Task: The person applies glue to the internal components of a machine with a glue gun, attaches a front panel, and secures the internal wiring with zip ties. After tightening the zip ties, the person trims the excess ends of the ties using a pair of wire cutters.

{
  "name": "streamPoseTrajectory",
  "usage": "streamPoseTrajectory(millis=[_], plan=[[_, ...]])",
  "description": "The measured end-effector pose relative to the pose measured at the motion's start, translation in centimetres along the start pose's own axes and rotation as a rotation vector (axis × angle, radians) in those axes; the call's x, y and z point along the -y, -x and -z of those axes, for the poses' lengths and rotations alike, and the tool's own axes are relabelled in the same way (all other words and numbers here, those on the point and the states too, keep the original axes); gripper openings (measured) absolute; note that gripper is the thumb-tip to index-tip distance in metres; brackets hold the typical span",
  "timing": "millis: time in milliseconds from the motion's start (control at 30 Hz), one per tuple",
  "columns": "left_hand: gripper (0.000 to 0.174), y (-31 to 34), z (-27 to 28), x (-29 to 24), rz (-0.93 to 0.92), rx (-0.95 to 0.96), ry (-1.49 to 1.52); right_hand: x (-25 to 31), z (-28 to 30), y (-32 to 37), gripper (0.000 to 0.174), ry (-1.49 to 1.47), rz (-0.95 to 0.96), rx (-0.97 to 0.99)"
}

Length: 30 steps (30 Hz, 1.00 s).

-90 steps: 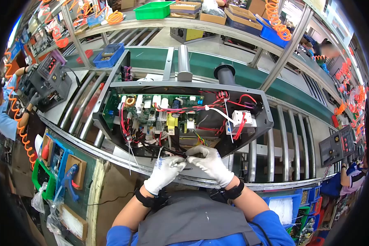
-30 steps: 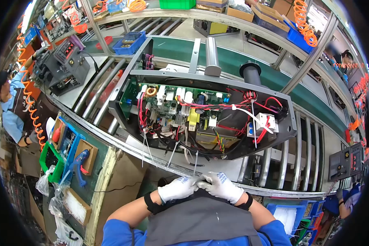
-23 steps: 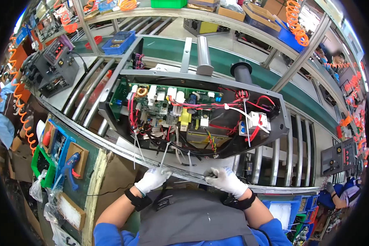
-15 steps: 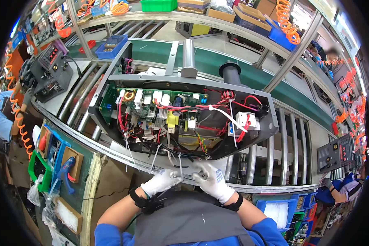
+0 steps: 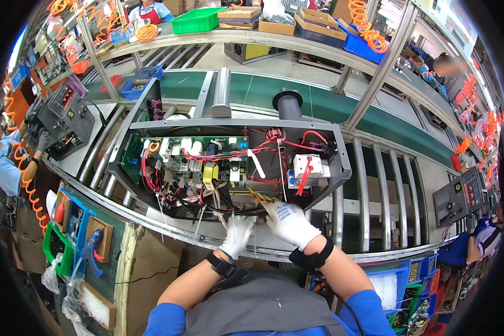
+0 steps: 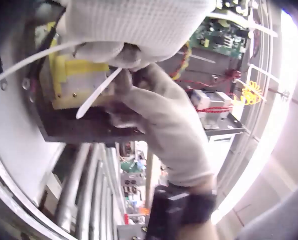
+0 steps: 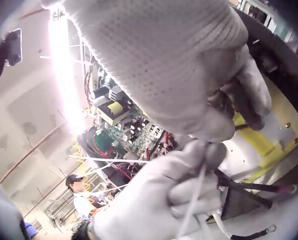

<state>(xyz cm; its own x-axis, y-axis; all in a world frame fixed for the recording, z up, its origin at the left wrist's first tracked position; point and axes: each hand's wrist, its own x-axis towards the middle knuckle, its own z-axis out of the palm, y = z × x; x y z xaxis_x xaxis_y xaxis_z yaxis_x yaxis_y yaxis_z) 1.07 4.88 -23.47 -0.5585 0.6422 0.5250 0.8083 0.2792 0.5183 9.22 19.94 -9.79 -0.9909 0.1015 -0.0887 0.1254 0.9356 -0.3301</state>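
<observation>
A dark metal chassis (image 5: 341,162) full of electronics sits in front of me, with a green circuit board (image 5: 176,147) and bundled wires inside. My gloved left hand (image 5: 239,235) is at its front edge, pinching a white cable tie (image 7: 193,202) between thumb and forefinger. The tie's tail (image 6: 96,95) sticks out past the fingers in the left wrist view. My gloved right hand (image 5: 291,223) reaches over the same edge, close to yellow-green wires (image 5: 259,195) and the left fingertips. Its fingers are bent; I cannot tell what lies between them. More white ties (image 5: 199,224) hang nearby.
The chassis stands on a roller conveyor (image 5: 369,196). A side bench at left carries a green bin (image 5: 59,246) and a blue-handled tool (image 5: 92,246). Blue bins (image 5: 397,285) are at lower right. A shelf (image 5: 207,38) spans the back, and another person (image 5: 11,159) works at left.
My hands, together below the chassis one second ago, have parted, then risen to its front edge. The left now pinches a cable tie there; the right has reached further in over the wires.
</observation>
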Motion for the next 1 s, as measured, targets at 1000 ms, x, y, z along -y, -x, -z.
streamPoseTrajectory(millis=[1000], plan=[[0.021,-4.6,5.0,-5.6,0.511,0.253,0.568,-0.6,-2.5,3.0,0.028,-0.387,0.122,-0.654]])
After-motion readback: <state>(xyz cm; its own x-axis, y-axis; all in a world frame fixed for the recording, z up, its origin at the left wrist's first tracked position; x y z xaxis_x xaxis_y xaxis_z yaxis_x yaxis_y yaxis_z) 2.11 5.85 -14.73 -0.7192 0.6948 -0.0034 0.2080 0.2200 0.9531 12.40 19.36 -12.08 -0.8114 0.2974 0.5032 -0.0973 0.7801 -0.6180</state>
